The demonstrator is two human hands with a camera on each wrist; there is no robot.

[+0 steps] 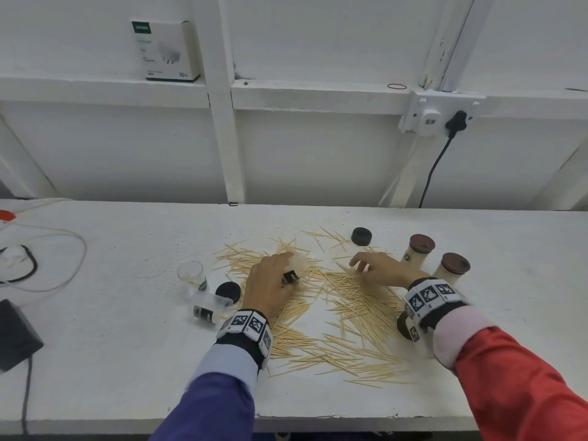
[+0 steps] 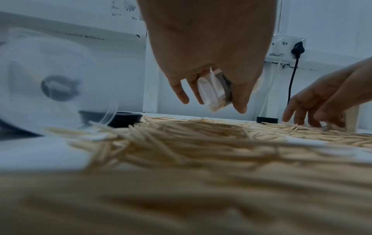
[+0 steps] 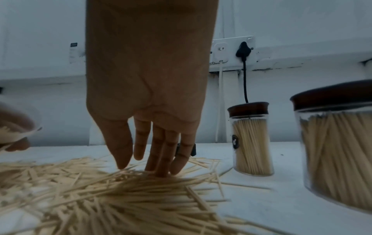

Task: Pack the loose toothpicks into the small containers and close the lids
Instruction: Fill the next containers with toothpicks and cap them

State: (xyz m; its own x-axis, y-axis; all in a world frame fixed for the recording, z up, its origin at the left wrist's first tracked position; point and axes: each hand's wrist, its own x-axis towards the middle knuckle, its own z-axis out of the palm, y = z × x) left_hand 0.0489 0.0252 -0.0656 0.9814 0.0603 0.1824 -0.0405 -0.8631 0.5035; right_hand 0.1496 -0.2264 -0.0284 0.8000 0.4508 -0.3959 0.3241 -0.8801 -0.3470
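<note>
Loose toothpicks (image 1: 346, 316) lie scattered across the white table (image 1: 127, 338). My left hand (image 1: 270, 281) grips a small clear container (image 1: 294, 269) tilted above the pile, its base showing in the left wrist view (image 2: 213, 93). My right hand (image 1: 378, 270) reaches down with straight fingers (image 3: 161, 159) touching the toothpicks (image 3: 120, 190). Two filled containers with brown lids (image 1: 416, 251) (image 1: 453, 268) stand upright to the right. One empty container (image 1: 192, 273) stands left, another (image 1: 208, 307) lies on its side. Two black lids (image 1: 228, 291) (image 1: 361, 236) rest on the table.
White cables (image 1: 63, 249) and a black box (image 1: 16, 335) sit at the far left. A wall socket with a black plug (image 1: 456, 120) and hanging cord is behind. A white carton (image 1: 165, 49) stands on the ledge. The table's front edge runs close below the pile.
</note>
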